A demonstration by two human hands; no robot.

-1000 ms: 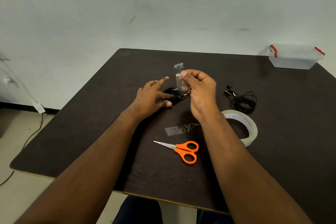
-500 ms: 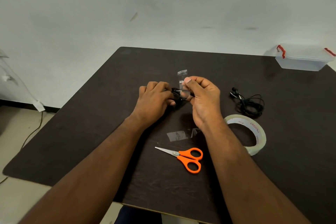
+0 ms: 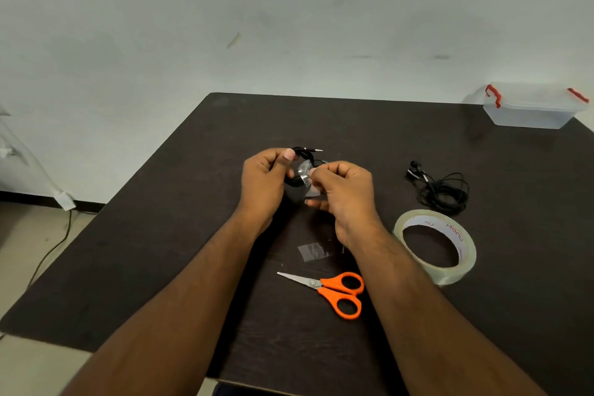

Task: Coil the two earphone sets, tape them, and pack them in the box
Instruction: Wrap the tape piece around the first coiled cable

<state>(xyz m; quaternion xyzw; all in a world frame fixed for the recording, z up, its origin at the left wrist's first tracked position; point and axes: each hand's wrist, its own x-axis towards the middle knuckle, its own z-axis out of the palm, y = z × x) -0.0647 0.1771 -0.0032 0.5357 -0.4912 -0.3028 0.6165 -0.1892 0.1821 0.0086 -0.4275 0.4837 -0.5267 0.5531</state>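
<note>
Gripping coiled earphones point(image 3: 300, 154), left hand point(image 3: 265, 178); right hand point(image 3: 342, 190) pinching tape strip point(image 3: 305, 174).

Orange-handled scissors point(image 3: 334, 291) lie closed on a dark counter point(image 3: 167, 267) in the lower centre of the frame, blades pointing left. Behind the counter rises a pale, scuffed wall point(image 3: 289, 16). At the far left edge, a thin cable point(image 3: 48, 251) trails across the light floor point(image 3: 22, 241) below a dark skirting strip point(image 3: 25, 198).
</note>
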